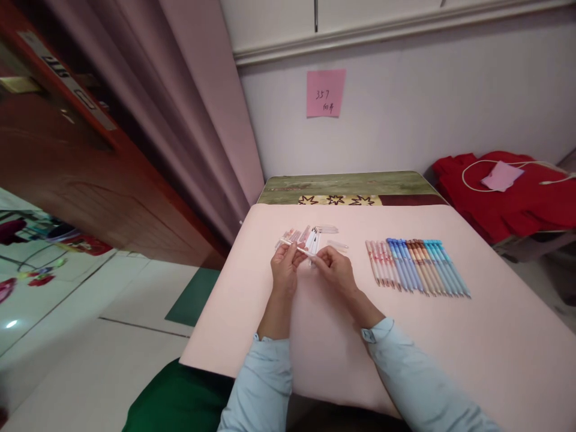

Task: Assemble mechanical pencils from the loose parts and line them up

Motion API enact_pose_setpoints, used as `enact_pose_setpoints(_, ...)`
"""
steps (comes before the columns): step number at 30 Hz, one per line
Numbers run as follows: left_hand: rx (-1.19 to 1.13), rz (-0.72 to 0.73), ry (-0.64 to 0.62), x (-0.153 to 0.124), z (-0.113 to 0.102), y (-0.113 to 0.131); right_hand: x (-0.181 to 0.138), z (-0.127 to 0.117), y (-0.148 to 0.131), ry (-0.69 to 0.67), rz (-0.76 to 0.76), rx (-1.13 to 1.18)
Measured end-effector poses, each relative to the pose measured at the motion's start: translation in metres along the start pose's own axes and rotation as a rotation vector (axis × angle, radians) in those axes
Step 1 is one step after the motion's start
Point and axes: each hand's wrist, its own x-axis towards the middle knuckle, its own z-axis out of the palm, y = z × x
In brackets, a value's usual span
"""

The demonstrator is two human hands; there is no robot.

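Observation:
My left hand and my right hand meet above the middle of the table. Between their closed fingertips they hold a slim white pen piece, tilted down toward the right. Just beyond the fingers lies a loose pile of pen parts: pinkish barrels, white sticks with dark tips and clear tubes. Another clear tube rests apart, beside my right hand. My fingers hide part of the pile.
Several finished-looking pens lie in a row at the right, grouped red-white, blue, brown and turquoise. The pale pink table cover ends at a green wooden surface. A red cloth with a cable stands right; a wooden door left.

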Motion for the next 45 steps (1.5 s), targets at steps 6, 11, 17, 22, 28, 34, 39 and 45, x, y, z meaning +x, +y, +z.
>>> enact_pose_setpoints(6, -0.009, 0.004, 0.007, 0.001, 0.000, 0.001, 0.001, 0.000, -0.004, -0.004, 0.012, -0.048)
enact_pose_setpoints(11, 0.002, -0.015, 0.004, 0.002, 0.000, 0.001, 0.001, -0.001, -0.006, -0.084, 0.028, -0.034)
enact_pose_setpoints(17, 0.002, -0.015, 0.013, 0.001, 0.001, 0.002, 0.000, -0.002, -0.007, -0.008, -0.029, -0.074)
enact_pose_setpoints(22, 0.008, -0.023, 0.006, 0.000, 0.001, 0.002, 0.000, -0.001, -0.005, -0.084, 0.000, -0.045)
enact_pose_setpoints(28, 0.017, -0.014, 0.011, 0.000, 0.001, 0.002, 0.000, -0.003, -0.008, -0.036, -0.034, -0.099)
enact_pose_setpoints(34, 0.035, -0.013, 0.003, 0.003, 0.000, 0.002, -0.001, -0.004, -0.015, -0.131, -0.056, -0.206)
enact_pose_setpoints(39, 0.027, -0.024, 0.018, 0.005, 0.000, 0.002, 0.000, -0.001, -0.011, -0.139, -0.060, -0.147)
enact_pose_setpoints(45, 0.009, 0.015, 0.062, 0.007, 0.001, 0.002, 0.002, 0.001, -0.010, 0.018, -0.057, -0.072)
